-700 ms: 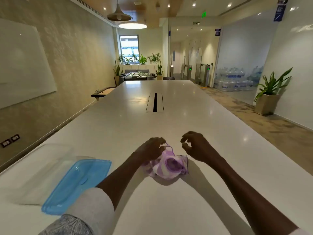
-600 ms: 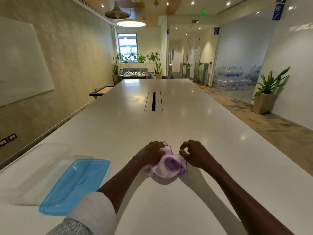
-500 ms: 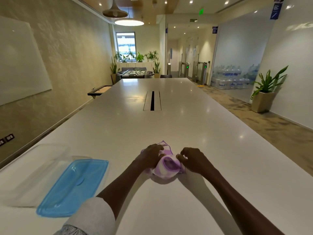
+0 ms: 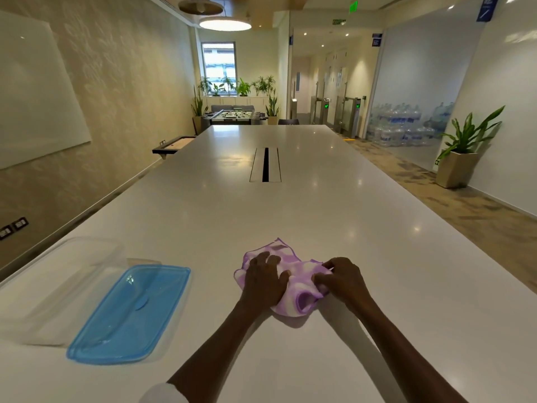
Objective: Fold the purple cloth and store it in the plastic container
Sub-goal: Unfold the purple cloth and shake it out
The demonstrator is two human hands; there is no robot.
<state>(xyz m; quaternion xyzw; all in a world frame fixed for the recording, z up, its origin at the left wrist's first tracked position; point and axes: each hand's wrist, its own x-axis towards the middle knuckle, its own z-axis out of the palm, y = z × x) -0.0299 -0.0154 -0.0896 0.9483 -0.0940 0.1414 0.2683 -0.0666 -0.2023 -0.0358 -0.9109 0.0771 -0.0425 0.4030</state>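
Observation:
A purple and white cloth [image 4: 299,274] lies crumpled on the white table [image 4: 290,205], partly spread toward the far side. My left hand [image 4: 266,282] rests flat on its left half with the fingers spread. My right hand [image 4: 343,279] pinches the cloth's right edge between thumb and fingers. A clear plastic container [image 4: 62,286] stands open at the left. Its blue lid [image 4: 130,314] lies beside it on the table, to the left of my left forearm.
A cable slot [image 4: 265,164] is set into the table's middle farther away. The left wall runs close along the table's left edge. A potted plant [image 4: 462,158] stands on the floor to the right.
My right hand came down from above the cloth and took hold of its right edge. My left hand flattened onto the cloth, which has spread out toward the far side.

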